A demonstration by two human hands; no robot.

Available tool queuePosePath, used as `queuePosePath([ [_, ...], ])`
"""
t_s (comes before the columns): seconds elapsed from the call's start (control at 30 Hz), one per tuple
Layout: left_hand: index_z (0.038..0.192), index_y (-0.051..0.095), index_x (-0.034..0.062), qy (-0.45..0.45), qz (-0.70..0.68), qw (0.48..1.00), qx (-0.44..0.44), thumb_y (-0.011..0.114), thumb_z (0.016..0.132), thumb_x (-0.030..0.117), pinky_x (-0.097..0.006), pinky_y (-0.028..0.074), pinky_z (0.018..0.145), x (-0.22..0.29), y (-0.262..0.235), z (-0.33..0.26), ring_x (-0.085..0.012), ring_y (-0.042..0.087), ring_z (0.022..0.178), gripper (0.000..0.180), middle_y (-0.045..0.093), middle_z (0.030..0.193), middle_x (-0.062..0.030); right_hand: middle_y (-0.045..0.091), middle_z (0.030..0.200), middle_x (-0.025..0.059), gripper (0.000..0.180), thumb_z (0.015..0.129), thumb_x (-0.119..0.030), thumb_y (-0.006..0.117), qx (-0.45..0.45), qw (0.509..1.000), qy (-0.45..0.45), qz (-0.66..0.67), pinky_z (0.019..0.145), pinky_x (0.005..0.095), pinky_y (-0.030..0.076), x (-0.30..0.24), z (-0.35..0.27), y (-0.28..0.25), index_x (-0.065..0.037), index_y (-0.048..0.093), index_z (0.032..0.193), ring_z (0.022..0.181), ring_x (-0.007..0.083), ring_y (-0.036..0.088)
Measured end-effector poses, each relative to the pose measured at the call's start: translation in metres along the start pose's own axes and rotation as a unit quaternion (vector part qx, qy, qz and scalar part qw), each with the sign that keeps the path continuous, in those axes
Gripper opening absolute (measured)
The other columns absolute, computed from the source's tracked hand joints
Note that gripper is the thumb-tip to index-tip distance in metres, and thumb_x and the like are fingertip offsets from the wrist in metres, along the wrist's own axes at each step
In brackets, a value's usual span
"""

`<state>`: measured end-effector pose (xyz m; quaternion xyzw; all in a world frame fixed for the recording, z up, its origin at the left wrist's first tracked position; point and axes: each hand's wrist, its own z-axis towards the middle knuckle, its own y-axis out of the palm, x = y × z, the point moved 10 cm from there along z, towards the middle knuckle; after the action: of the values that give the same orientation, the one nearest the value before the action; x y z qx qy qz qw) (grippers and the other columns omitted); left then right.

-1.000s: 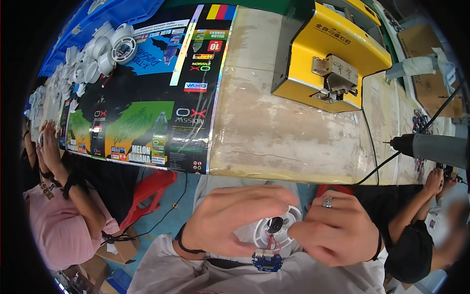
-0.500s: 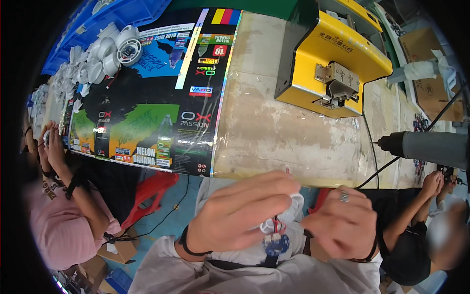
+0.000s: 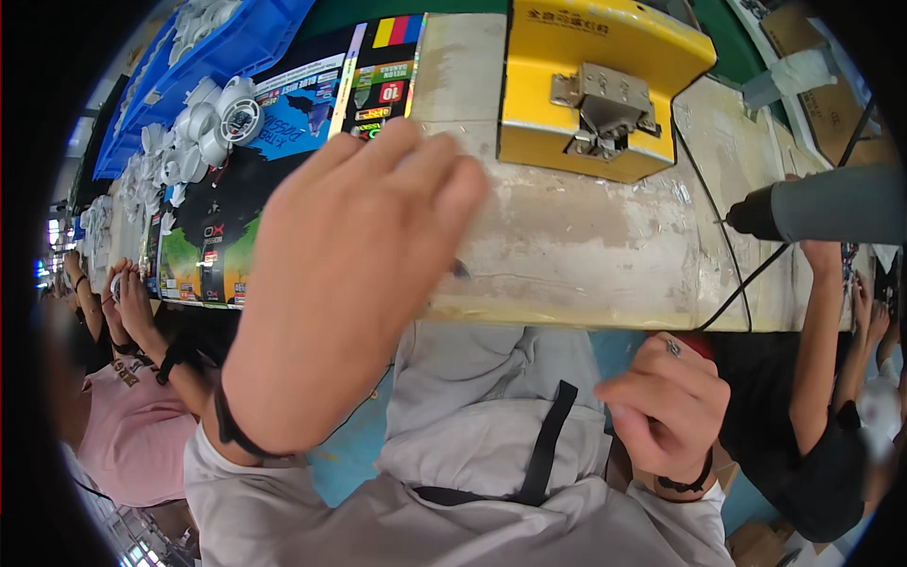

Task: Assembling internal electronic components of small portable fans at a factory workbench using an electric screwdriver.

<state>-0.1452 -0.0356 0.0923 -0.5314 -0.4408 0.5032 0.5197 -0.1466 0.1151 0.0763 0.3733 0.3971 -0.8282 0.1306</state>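
My left hand (image 3: 359,236) is raised over the table, large in view, fingers curled with the back of the hand toward me. What it holds is hidden beneath it; only a small dark bit (image 3: 460,269) shows beside the hand over the table. My right hand (image 3: 666,406), a ring on one finger, hangs in front of the table edge at my right. Its fingers are curled in, and anything inside them is hidden. Closest on the table beyond my hands is a yellow machine (image 3: 590,104) with a metal mechanism on its front.
White round housings (image 3: 194,142) are heaped at the far left, beside a blue bin (image 3: 179,90). A grey electric screwdriver (image 3: 831,210) juts in from the right, near a black cable (image 3: 746,312). Co-workers sit on both sides: a pink shirt (image 3: 137,425) left, a dark shirt (image 3: 784,463) right.
My left hand has moved forward and up over the table; the white housing and blue circuit board seen in it are now out of sight. My right hand stays near the table edge.
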Motion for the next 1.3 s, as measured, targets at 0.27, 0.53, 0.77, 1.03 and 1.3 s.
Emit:
queuePosePath([
  [0.27,0.111,0.056,-0.002,0.104,-0.605,0.778,0.136,0.074,0.061,-0.002,-0.046,0.047,0.087,0.009,-0.013,-0.025,-0.0383,0.058,0.104,0.054,0.06,0.109,-0.0251,0.052,0.064,0.0044,0.03,0.051,0.003,0.063,0.122,0.991,0.016,0.047,0.046,0.0253,0.034,0.002,0.001,-0.026,-0.005,0.068,0.08,0.048,0.0158,0.044],
  [0.53,0.113,0.055,-0.0027,-0.008,-0.771,0.631,0.082,0.081,0.063,0.006,-0.037,0.049,0.088,0.04,0.053,-0.056,-0.0328,0.06,0.106,0.057,0.06,0.113,-0.0204,0.057,0.089,0.0026,0.033,0.051,-0.01,0.072,-0.025,0.996,-0.087,0.002,0.062,0.0292,0.041,-0.032,0.026,0.014,-0.012,0.072,0.084,0.076,0.0225,0.047],
  [0.77,0.115,0.054,-0.0035,-0.031,-0.764,0.64,0.074,0.081,0.064,0.007,-0.036,0.049,0.087,0.034,0.062,-0.067,-0.0317,0.06,0.105,0.058,0.06,0.114,-0.0187,0.055,0.096,0.0048,0.033,0.056,-0.008,0.068,-0.082,0.996,-0.026,0.004,0.067,0.0315,0.042,-0.025,0.03,0.034,-0.004,0.066,0.088,0.082,0.0221,0.052],
  [1.03,0.117,0.054,-0.0006,-0.007,-0.7,0.713,0.046,0.079,0.061,0.004,-0.034,0.05,0.085,0.037,0.061,-0.068,-0.0313,0.061,0.104,0.061,0.061,0.113,-0.0167,0.052,0.09,0.0044,0.028,0.058,-0.009,0.065,-0.112,0.991,-0.039,-0.059,0.066,0.0317,0.042,-0.028,0.028,0.044,-0.004,0.065,0.086,0.079,0.0212,0.05],
  [1.3,0.116,0.055,0.0031,0.028,-0.731,0.681,-0.031,0.078,0.061,0.012,-0.033,0.05,0.082,0.047,0.068,-0.071,-0.0309,0.062,0.1,0.06,0.061,0.114,-0.0122,0.05,0.082,0.0031,0.021,0.058,-0.01,0.068,-0.228,0.973,-0.002,0.022,0.063,0.0291,0.036,-0.025,0.026,0.053,-0.007,0.063,0.079,0.073,0.0194,0.049],
])
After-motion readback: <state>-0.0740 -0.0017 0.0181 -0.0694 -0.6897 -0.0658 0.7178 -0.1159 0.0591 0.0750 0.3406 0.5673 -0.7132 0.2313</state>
